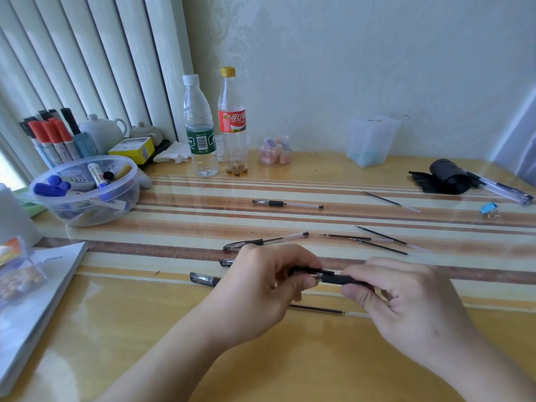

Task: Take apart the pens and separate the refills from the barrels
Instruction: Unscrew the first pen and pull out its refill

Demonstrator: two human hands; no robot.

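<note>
Wall: you are facing a pale wall that is showing a faint damask pattern.
Blinds: white vertical blinds are hanging on your left.
Light: daylight is coming in at the far left edge.
Table: a glossy yellow wooden table is stretching before you, reflecting the light.
Mat: a striped brown and cream mat is lying across it.

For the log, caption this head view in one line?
Both hands, left hand and right hand, grip a black pen over loose refills on a striped table.
</note>
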